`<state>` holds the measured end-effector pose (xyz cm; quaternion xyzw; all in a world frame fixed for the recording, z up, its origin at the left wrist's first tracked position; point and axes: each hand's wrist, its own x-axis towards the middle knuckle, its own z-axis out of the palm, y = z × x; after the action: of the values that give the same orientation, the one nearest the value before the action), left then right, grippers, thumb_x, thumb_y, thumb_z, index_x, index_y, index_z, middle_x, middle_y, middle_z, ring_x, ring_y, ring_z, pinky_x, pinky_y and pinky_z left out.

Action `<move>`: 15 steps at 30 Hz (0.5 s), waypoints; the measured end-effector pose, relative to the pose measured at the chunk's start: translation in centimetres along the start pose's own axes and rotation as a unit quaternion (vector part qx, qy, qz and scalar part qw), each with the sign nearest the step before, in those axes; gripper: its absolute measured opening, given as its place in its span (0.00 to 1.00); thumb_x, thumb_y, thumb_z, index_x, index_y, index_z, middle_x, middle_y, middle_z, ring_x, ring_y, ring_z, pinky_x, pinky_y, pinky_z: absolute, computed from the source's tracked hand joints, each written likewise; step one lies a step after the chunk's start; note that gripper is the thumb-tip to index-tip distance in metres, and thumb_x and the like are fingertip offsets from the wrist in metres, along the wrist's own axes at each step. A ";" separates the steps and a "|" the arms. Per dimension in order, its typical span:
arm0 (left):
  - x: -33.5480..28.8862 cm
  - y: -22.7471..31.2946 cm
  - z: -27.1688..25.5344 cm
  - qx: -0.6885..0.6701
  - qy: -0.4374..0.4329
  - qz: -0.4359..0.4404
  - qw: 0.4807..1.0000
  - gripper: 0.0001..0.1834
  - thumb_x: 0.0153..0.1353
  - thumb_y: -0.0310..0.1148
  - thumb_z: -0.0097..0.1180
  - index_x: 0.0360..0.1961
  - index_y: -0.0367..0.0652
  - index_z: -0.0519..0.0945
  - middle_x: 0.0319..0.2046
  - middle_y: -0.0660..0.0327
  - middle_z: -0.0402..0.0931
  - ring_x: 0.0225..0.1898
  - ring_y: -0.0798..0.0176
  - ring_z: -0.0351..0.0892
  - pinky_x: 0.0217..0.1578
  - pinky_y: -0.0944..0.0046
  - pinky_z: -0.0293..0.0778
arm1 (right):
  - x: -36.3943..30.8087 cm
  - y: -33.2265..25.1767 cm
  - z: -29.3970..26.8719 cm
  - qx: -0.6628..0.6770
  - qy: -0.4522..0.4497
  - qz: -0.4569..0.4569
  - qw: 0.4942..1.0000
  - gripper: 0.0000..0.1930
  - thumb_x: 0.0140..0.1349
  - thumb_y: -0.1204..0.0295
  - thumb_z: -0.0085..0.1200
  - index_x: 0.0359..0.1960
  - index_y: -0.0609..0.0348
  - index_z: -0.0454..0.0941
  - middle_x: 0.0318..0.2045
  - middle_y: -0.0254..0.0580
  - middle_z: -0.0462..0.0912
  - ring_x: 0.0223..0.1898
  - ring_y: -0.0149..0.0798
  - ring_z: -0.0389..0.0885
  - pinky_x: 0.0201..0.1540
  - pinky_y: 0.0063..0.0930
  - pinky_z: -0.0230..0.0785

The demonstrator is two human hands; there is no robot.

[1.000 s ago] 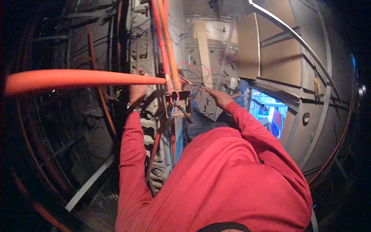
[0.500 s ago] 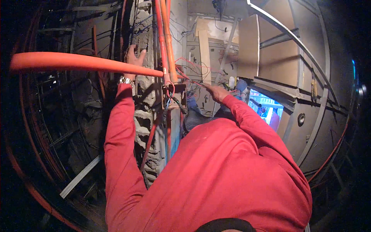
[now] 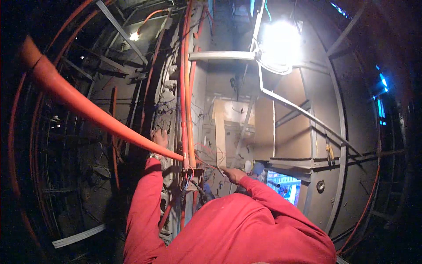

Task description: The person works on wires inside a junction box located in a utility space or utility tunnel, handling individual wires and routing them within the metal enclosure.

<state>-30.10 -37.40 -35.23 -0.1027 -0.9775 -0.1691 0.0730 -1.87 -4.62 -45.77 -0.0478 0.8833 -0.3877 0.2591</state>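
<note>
In the head view, one smooth orange conduit (image 3: 110,124) slants toward a square-edged box (image 3: 199,179) beneath two upright tubes (image 3: 184,110). Behind the conduit, the left hand (image 3: 160,138) sits half-open beside rough masonry (image 3: 167,110); the right hand (image 3: 234,175) curls, its hold unclear.

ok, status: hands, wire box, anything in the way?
Left hand at rough column. Right hand right of wire box, grip unclear. Wire box open, wires showing. Thick orange conduit crosses in front of left hand.
</note>
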 end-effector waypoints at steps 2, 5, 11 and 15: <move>-0.3 -0.8 -0.4 -0.002 0.036 0.010 0.999 0.20 0.62 0.43 0.52 0.27 0.34 0.77 0.30 0.39 0.76 0.38 0.33 0.72 0.43 0.40 0.66 | 0.1 -2.0 -1.8 -0.014 -0.031 -0.008 0.999 0.24 0.65 0.66 0.41 0.65 0.43 0.61 0.39 0.62 0.79 0.42 0.62 0.78 0.43 0.50 0.69; -0.1 -1.4 0.3 -0.012 0.098 0.039 0.994 0.20 0.61 0.43 0.53 0.21 0.35 0.77 0.24 0.41 0.76 0.32 0.33 0.73 0.42 0.41 0.66 | -0.2 -3.9 -3.9 0.000 -0.077 0.013 0.997 0.30 0.58 0.73 0.42 0.65 0.48 0.59 0.46 0.63 0.78 0.48 0.62 0.76 0.48 0.49 0.68; -0.6 -4.6 4.0 -0.002 0.094 -0.015 0.995 0.21 0.61 0.46 0.53 0.26 0.35 0.77 0.27 0.39 0.75 0.31 0.36 0.75 0.39 0.44 0.69 | 1.2 -0.9 -0.3 0.036 -0.046 -0.040 0.997 0.31 0.55 0.73 0.43 0.65 0.47 0.61 0.41 0.63 0.80 0.43 0.63 0.78 0.44 0.49 0.69; 0.0 -0.5 5.4 -0.049 0.015 -0.017 0.999 0.26 0.65 0.50 0.48 0.42 0.32 0.76 0.31 0.44 0.78 0.30 0.36 0.74 0.37 0.44 0.70 | 0.1 2.3 -1.0 0.045 -0.058 -0.008 0.997 0.30 0.56 0.73 0.42 0.65 0.45 0.62 0.39 0.62 0.80 0.40 0.63 0.79 0.42 0.49 0.69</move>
<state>-30.78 -36.00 -40.45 -0.0873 -0.9685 -0.2191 0.0795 -2.14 -2.40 -46.89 -0.0655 0.8479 -0.4258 0.3090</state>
